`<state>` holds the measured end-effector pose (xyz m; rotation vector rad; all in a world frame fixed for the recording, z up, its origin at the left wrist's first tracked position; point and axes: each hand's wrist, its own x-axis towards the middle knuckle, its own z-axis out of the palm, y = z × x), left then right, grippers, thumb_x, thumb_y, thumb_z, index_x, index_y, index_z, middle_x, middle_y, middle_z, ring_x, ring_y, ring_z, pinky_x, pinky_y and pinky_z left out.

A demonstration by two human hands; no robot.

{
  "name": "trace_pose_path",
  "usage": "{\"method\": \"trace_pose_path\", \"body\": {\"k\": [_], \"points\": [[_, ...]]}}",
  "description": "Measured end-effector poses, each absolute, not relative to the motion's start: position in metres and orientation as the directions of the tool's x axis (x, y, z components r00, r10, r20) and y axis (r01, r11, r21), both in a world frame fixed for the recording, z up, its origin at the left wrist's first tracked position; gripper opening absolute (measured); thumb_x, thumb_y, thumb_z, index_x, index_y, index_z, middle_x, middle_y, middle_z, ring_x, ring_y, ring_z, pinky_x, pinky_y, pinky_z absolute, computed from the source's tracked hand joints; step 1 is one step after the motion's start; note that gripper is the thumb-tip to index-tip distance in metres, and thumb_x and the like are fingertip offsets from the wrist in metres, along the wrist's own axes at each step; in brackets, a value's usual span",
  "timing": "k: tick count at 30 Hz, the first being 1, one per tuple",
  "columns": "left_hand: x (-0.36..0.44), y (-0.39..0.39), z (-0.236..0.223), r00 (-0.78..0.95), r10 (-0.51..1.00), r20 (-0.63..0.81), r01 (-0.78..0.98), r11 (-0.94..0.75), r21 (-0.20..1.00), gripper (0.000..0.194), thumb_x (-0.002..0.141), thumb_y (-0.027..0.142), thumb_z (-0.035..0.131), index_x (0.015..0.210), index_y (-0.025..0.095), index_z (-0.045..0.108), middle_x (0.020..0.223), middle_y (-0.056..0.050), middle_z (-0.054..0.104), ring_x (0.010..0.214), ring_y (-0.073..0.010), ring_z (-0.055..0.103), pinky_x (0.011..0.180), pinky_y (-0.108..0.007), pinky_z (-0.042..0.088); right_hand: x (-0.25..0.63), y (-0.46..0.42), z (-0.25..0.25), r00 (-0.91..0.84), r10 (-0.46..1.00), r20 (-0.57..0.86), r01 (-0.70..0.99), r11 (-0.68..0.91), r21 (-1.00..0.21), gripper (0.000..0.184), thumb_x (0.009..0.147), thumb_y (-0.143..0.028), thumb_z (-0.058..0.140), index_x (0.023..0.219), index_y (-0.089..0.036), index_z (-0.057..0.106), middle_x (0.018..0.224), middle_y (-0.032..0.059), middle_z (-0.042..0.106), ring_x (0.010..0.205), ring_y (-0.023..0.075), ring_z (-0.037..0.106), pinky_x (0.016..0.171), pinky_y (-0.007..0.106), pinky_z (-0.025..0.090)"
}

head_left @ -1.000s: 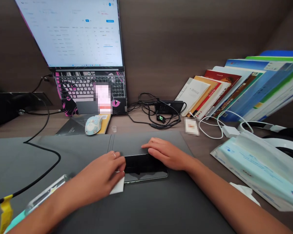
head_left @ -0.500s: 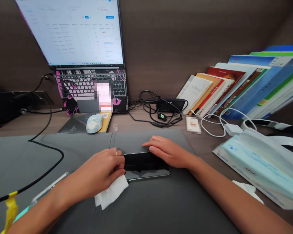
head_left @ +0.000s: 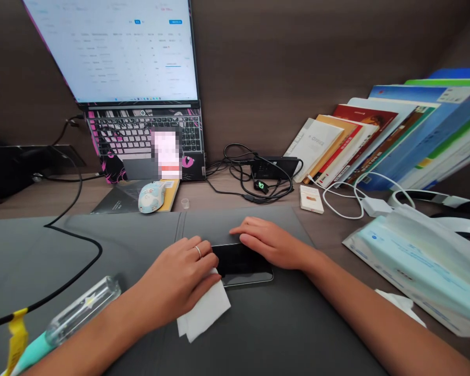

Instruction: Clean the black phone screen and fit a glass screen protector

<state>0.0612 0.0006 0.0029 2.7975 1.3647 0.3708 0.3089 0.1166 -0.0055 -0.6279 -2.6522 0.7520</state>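
Note:
A phone [head_left: 241,263] with a dark screen lies flat on the grey desk mat [head_left: 282,329]. My left hand [head_left: 186,271] is closed on a folded white tissue [head_left: 207,313] and rests over the phone's left end, hiding that part. From under the fingers the tissue hangs out toward me. My right hand [head_left: 266,240] lies at the phone's far right corner, palm down. Its index finger stretches out past the far edge, and the thumb is over the screen's upper right.
A laptop [head_left: 144,141], a mouse [head_left: 151,197] and a tangled charger [head_left: 274,169] stand behind. Leaning books [head_left: 360,141], a small white box [head_left: 311,199] and a tissue pack [head_left: 415,261] are to the right. A clear bottle [head_left: 82,310] lies by my left forearm.
My left hand has slid to the right across the phone with the tissue, covering more of the screen. The bottle shows more now. My right hand has stayed in place.

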Motion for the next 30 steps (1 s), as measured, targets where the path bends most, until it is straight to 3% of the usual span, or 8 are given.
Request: {"method": "trace_pose_path", "body": {"k": [5,8,12,17,24,30], "points": [[0.054,0.002,0.013,0.438,0.881,0.179,0.872,-0.465,0.155,0.011,0.095,0.021,0.042,0.088,0.020,0.049,0.084,-0.003,0.056,0.078,-0.0205,0.050,0.070,-0.037,0.040,0.309,0.117,-0.007,-0.853,0.489,0.180,0.320,0.764,-0.561,0.043,0.109,-0.040,0.034,0.128,-0.018,0.065,0.103,0.0093,0.064,0.098,0.0211,0.059,0.090,0.037,0.047],[0.052,0.001,0.016,0.374,0.918,0.131,0.914,-0.389,0.113,0.013,0.093,0.025,0.044,0.081,0.021,0.047,0.077,-0.002,0.055,0.072,-0.0204,0.051,0.066,-0.037,0.039,0.309,0.117,-0.007,-0.855,0.489,0.176,0.321,0.763,-0.561,0.042,0.108,-0.040,0.034,0.128,-0.018,0.065,0.104,0.0094,0.064,0.099,0.0213,0.059,0.090,0.037,0.047],[0.063,-0.006,0.010,0.493,0.868,0.058,0.866,-0.496,0.057,0.027,0.100,0.031,0.040,0.078,0.021,0.050,0.075,-0.003,0.058,0.069,-0.0212,0.053,0.067,-0.039,0.041,0.310,0.117,-0.006,-0.855,0.489,0.173,0.322,0.762,-0.562,0.042,0.108,-0.040,0.034,0.128,-0.018,0.065,0.102,0.0091,0.064,0.098,0.0213,0.059,0.090,0.037,0.047],[0.087,-0.020,0.002,0.705,0.708,0.037,0.706,-0.706,0.060,0.018,0.098,0.016,0.043,0.086,0.020,0.056,0.081,-0.005,0.059,0.076,-0.0215,0.054,0.068,-0.036,0.043,0.309,0.117,-0.005,-0.847,0.496,0.189,0.317,0.759,-0.569,0.044,0.108,-0.041,0.033,0.127,-0.016,0.065,0.100,0.0087,0.063,0.096,0.0212,0.060,0.088,0.036,0.046],[0.094,-0.019,0.008,0.661,0.749,0.037,0.750,-0.662,0.005,0.021,0.102,0.023,0.039,0.097,0.017,0.059,0.094,-0.008,0.061,0.086,-0.0259,0.056,0.075,-0.043,0.050,0.309,0.118,-0.006,-0.849,0.497,0.179,0.322,0.756,-0.570,0.044,0.109,-0.042,0.033,0.128,-0.017,0.065,0.099,0.0081,0.062,0.095,0.0209,0.060,0.087,0.035,0.047],[0.097,-0.025,-0.005,0.665,0.737,0.117,0.746,-0.655,-0.119,0.034,0.103,0.021,0.035,0.123,0.010,0.060,0.124,-0.017,0.064,0.106,-0.0307,0.060,0.084,-0.044,0.051,0.309,0.118,-0.007,-0.845,0.503,0.179,0.326,0.752,-0.573,0.044,0.109,-0.042,0.034,0.127,-0.017,0.065,0.098,0.0081,0.062,0.095,0.0207,0.060,0.087,0.035,0.047]]}}
